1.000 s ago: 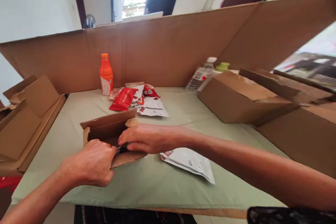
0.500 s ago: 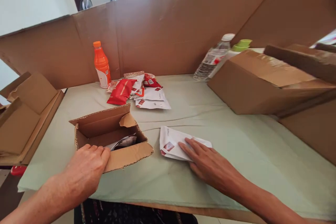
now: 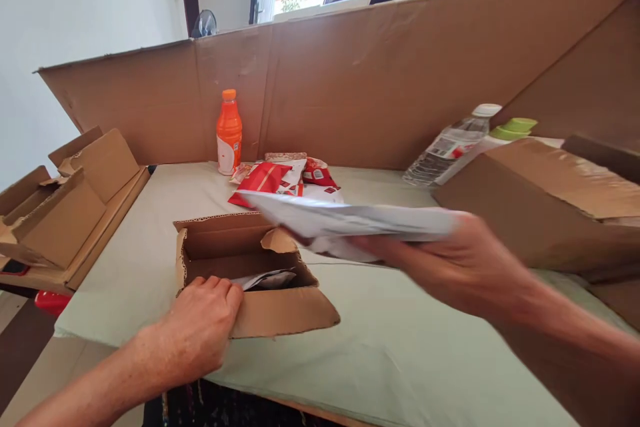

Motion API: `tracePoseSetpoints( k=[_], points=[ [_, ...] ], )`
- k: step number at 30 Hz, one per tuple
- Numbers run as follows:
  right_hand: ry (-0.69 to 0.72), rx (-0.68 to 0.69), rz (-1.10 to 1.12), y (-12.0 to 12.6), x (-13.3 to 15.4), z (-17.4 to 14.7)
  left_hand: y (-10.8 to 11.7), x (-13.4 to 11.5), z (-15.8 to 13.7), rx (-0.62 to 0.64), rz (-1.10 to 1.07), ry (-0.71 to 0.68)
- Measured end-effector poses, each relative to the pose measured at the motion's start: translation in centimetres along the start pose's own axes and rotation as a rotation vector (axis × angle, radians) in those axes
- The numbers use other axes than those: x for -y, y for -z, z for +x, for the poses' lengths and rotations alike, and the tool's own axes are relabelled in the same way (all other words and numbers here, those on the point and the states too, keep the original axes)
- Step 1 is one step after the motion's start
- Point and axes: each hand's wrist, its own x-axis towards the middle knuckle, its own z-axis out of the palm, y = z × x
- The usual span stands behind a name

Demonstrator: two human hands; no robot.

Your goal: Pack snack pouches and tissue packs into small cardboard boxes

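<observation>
"Two hands at work; what does each hold?"

"The left hand (image 3: pixel 210 317) has its fingers curled over the near edge of an open cardboard box (image 3: pixel 287 312). The right hand (image 3: pixel 445 267) has its fingers closed on one end of a white packet (image 3: pixel 360 217). Some of those fingers are hidden, so I can't tell how they're spread."

"And where is the packet?"

"Raised off the table (image 3: pixel 400 333), nearly flat, its free end by the box's far right corner in this view. Whether it touches the bent flap (image 3: pixel 278 241) there, I can't tell."

"How would you handle it well?"

"I'd press the box down gently with the left hand, since cardboard that light probably slides when nudged. The right wants a firm pinch without crushing: the packet looks like a soft pouch, and held at one end it may sag. I'd mind the bent flap too; it could snag an edge. A greyish packet (image 3: pixel 270 279) inside the box also takes up room."

"Any brands to read?"

"None. The white packet is blurred. The orange bottle (image 3: pixel 229 137) has a pale label, the leaning clear bottle (image 3: pixel 447 147) one with a red spot, both illegible. The red packet (image 3: pixel 263 177) shows a pale stripe, no letters I can make out."
</observation>
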Motion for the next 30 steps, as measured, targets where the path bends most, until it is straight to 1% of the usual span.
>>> tracePoseSetpoints(
  k=[2,4,7,9,11,13,16,18,22,25,30],
  points=[
    [0.122,0.214,0.031,-2.2,2.5,3.0,-0.3,0.1,0.0,-0.025,-0.034,0.009],
    [0.172,0.375,0.013,-4.3,3.6,5.2,-0.6,0.2,0.1,-0.034,-0.061,0.024],
    [0.144,0.553,-0.138,-6.7,3.6,6.8,-0.7,0.2,0.1,-0.021,-0.069,0.037],
    [0.123,0.643,-0.271,-7.2,3.3,6.9,-0.7,0.2,0.1,-0.005,-0.077,0.038],
    [0.102,0.685,-0.398,-7.0,3.2,6.6,-0.6,0.2,0.1,0.007,-0.087,0.042],
    [0.078,0.684,-0.498,-6.6,3.4,6.4,-0.6,0.3,0.1,0.008,-0.09,0.04],
    [0.068,0.704,-0.627,-6.7,3.9,6.4,-0.7,0.3,0.3,-0.025,-0.082,0.027],
    [0.101,0.757,-0.675,-7.4,4.3,6.8,-1.0,0.2,0.4,-0.066,-0.077,0.035],
    [0.154,0.82,-0.654,-9.5,4.8,7.8,-1.7,0.0,0.3,-0.164,-0.087,0.094],
    [0.155,0.849,-0.649,-10.2,4.7,8.4,-2.4,0.1,0.1,-0.276,-0.068,0.113],
    [0.17,0.89,-0.632,-10.2,3.9,9.0,-4.4,0.6,-0.1,-0.55,-0.006,0.06]
  ],
)
